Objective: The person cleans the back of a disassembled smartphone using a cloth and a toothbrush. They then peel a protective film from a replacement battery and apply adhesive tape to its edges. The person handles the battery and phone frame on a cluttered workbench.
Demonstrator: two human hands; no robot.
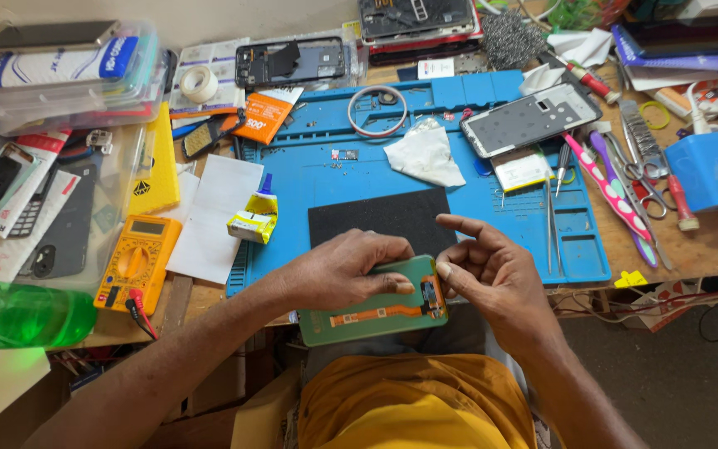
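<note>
My left hand [344, 270] lies across a green phone screen panel [359, 320] with an orange flex cable, gripping it from above just below the front edge of the blue work mat [450, 158]. The thumb and curled fingers of my right hand [488, 270] touch the panel's right end by the small connector, while the index finger points out over the black pad [380, 218] on the mat.
On the mat lie a white cloth [425, 154], a phone frame [529, 118], tweezers [552, 220] and a small glue tube [258, 214]. A yellow multimeter [136, 262] and green bottle [18, 314] sit left. Scissors [646, 179] and toothbrushes [612, 187] lie right.
</note>
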